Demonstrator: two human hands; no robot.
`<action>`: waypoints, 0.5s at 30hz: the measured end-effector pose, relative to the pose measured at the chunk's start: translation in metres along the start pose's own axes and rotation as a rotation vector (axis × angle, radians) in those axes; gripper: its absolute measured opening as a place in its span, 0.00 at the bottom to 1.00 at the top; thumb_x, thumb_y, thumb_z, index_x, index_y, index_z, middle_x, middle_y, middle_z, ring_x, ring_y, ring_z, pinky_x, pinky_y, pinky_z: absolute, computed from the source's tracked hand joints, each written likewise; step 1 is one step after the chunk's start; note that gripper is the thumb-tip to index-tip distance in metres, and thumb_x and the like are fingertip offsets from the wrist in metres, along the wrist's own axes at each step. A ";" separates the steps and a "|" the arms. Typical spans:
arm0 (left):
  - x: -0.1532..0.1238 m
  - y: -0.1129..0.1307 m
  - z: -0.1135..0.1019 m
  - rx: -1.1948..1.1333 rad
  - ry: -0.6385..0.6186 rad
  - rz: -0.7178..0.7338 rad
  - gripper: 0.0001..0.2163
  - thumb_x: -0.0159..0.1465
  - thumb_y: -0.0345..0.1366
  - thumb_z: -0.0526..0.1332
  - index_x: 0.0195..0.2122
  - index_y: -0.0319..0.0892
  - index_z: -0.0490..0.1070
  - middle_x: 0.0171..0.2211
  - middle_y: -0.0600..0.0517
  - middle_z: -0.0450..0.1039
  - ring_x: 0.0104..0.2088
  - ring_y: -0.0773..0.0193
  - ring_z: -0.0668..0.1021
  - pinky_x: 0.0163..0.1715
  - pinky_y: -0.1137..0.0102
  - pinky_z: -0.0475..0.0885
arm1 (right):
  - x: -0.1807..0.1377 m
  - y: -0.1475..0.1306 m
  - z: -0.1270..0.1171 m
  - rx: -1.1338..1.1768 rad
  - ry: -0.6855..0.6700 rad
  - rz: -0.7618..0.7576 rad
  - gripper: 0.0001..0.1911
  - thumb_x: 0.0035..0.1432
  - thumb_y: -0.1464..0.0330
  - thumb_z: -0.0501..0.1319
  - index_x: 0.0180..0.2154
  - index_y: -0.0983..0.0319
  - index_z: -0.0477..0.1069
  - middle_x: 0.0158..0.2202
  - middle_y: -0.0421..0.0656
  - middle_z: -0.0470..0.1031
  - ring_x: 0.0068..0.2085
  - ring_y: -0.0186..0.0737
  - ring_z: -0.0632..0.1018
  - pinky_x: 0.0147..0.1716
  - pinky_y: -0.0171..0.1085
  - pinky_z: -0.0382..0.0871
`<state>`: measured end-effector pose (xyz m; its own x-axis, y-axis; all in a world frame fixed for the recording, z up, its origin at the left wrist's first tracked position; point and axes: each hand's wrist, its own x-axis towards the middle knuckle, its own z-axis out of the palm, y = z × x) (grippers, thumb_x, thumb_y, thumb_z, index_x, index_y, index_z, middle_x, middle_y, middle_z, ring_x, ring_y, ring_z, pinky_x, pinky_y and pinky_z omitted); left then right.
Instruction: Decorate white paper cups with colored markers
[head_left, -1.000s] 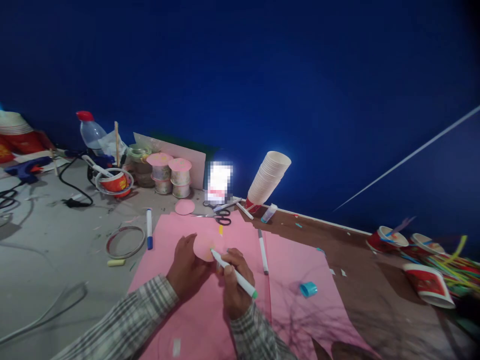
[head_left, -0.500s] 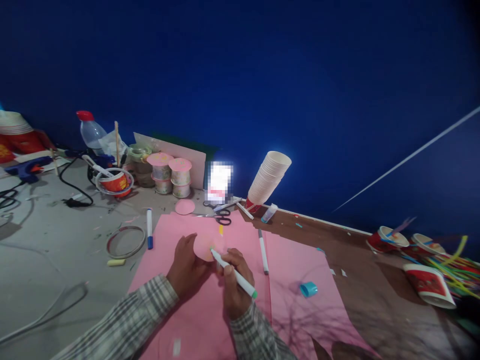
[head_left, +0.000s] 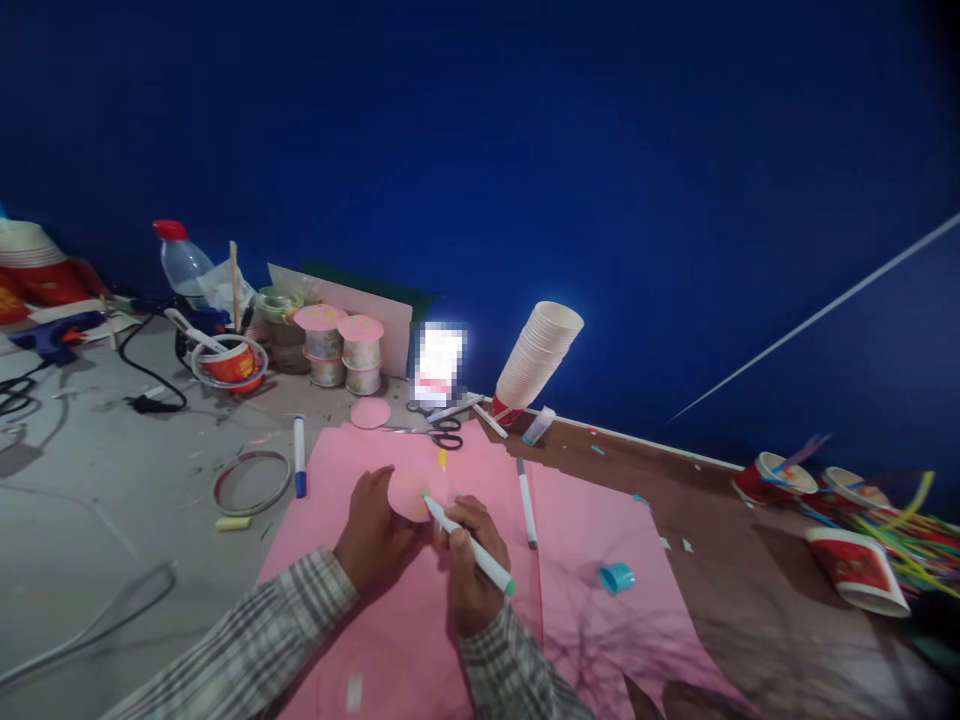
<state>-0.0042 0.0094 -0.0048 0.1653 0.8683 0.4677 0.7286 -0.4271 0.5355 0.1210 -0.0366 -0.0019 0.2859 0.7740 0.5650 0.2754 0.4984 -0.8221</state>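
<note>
My left hand [head_left: 373, 537] presses on the near-left edge of a round pink paper disc [head_left: 409, 492] that lies on a large pink paper sheet [head_left: 592, 540]. My right hand [head_left: 466, 578] is closed round a white marker with a green end [head_left: 471, 547]; its tip rests on the disc's right side. A loose blue cap [head_left: 616, 577] lies on the sheet to the right, and another white marker [head_left: 526, 502] lies just beyond my right hand.
Scissors [head_left: 439, 431], a second pink disc [head_left: 370, 412], a blue-capped marker [head_left: 298, 456] and a wire ring [head_left: 251, 482] lie around the sheet. Ribbon spools [head_left: 343, 352], a leaning stack of paper cups [head_left: 535, 359] and a bottle [head_left: 182, 262] stand by the blue wall. Red cups and straws [head_left: 862, 540] lie at right.
The marker tip has shifted very slightly on the disc; both hands otherwise stay where they were.
</note>
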 end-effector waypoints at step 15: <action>0.000 0.001 -0.001 -0.038 0.009 -0.004 0.08 0.43 0.37 0.63 0.27 0.48 0.71 0.29 0.51 0.74 0.36 0.50 0.71 0.39 0.56 0.66 | -0.001 0.000 -0.001 0.010 0.025 0.034 0.09 0.54 0.69 0.54 0.33 0.58 0.74 0.24 0.39 0.73 0.33 0.49 0.76 0.42 0.52 0.67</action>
<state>-0.0041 0.0086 -0.0038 0.1565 0.8679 0.4714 0.7035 -0.4329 0.5636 0.1219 -0.0377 -0.0025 0.3179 0.7808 0.5378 0.2562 0.4754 -0.8416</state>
